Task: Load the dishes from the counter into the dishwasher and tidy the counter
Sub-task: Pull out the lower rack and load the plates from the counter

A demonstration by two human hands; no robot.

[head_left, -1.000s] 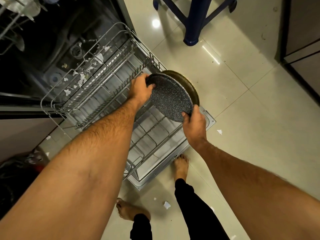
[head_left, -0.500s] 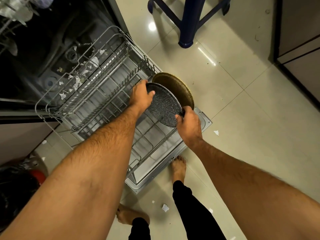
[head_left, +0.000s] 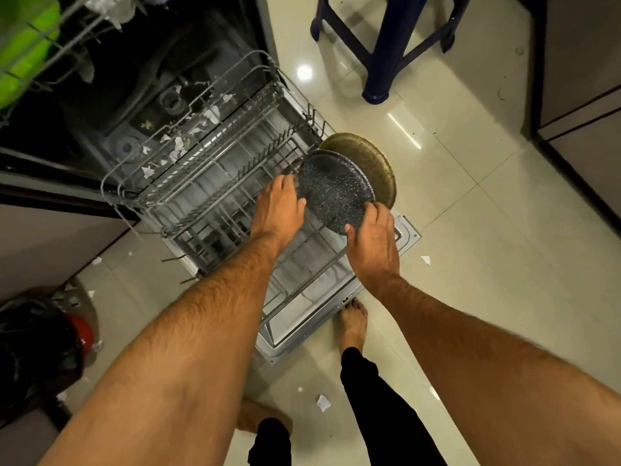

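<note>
A dark speckled round pan stands on edge in the right end of the pulled-out lower dishwasher rack. Right behind it leans a golden-brown round pan. My left hand holds the speckled pan's left rim, thumb on its face. My right hand grips its lower right rim, with the fingers curled over the edge. The rest of the rack holds no dishes.
The dishwasher door lies open over the tile floor with my bare feet at its edge. Paper scraps litter the tub and floor. A blue stool stands behind, a black bin bag at left, cabinets at right. The upper rack holds a green item.
Both hands have lowered the speckled pan into the rack's right end, in front of the golden-brown pan. The view has shifted slightly.
</note>
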